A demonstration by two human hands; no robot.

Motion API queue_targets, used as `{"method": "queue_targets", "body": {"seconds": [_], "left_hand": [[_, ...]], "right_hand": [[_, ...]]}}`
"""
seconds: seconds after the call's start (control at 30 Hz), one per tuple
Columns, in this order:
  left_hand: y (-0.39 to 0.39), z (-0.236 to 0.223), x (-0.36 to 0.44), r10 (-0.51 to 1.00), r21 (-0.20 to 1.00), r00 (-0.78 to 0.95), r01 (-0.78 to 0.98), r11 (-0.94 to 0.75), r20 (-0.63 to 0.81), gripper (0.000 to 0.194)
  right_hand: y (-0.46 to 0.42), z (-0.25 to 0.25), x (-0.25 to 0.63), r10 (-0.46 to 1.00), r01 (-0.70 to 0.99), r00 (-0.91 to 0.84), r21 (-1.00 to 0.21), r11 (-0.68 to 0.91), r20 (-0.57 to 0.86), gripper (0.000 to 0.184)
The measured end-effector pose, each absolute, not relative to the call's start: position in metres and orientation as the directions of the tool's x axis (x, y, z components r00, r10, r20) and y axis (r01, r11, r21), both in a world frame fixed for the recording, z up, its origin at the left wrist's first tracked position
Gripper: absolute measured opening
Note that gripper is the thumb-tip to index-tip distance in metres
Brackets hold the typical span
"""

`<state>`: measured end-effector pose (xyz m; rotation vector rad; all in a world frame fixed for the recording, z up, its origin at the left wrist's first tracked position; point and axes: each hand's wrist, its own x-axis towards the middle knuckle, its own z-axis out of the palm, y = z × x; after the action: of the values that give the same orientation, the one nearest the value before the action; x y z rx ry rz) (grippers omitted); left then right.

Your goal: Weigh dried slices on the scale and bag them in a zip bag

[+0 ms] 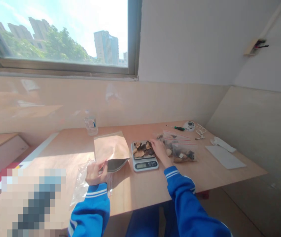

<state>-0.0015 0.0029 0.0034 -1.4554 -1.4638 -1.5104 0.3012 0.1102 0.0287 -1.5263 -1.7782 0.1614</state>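
My left hand (96,172) is closed on the near edge of a brown paper pouch (112,144), whose dark mouth gapes toward me. On a white digital kitchen scale (145,165) lies a heap of dried brown mushroom-like slices (141,149). At the right side of that heap is my right hand (158,149), its fingers bent over the slices; whether they grip a piece is hidden. Beneath my left wrist spreads a clear plastic bag (79,182). Just right of my right hand sit several zip bags (183,153) with dried pieces inside.
A clear bottle (91,123) stands at the back left. Toward the back right lie a green-handled screwdriver (179,128), a white round device (190,125) and a white cable (200,133). White paper (225,157) rests near the right edge. The lower left is pixelated.
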Motion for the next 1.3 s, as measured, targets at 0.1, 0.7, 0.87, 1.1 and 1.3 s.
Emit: {"method": "queue_targets", "body": {"seconds": [0.1, 0.7, 0.87, 1.1, 1.3], "left_hand": [[0.003, 0.003, -0.001, 0.307, 0.341, -0.265, 0.912, -0.230, 0.914, 0.006], [0.006, -0.001, 0.004, 0.429, 0.488, -0.379, 0.855, -0.177, 0.820, 0.013], [0.008, -0.004, 0.003, 0.437, 0.511, -0.397, 0.840, -0.180, 0.807, 0.015], [0.011, -0.005, -0.001, 0.412, 0.449, -0.328, 0.861, -0.240, 0.850, 0.011], [0.009, 0.000, 0.004, 0.419, 0.503, -0.373, 0.825, -0.259, 0.828, 0.013]], "right_hand": [[0.100, 0.019, 0.309, 0.869, 0.805, -0.029, -0.504, 0.314, 0.495, 0.037], [0.061, -0.025, 0.341, 0.880, 0.659, 0.097, -0.693, 0.293, 0.464, 0.032], [0.061, -0.025, 0.341, 0.874, 0.656, 0.094, -0.689, 0.306, 0.477, 0.030], [0.055, -0.019, 0.340, 0.808, 0.679, 0.130, -0.645, 0.350, 0.575, 0.030], [0.032, -0.001, 0.324, 0.784, 0.670, 0.012, -0.587, 0.454, 0.621, 0.028]]}}
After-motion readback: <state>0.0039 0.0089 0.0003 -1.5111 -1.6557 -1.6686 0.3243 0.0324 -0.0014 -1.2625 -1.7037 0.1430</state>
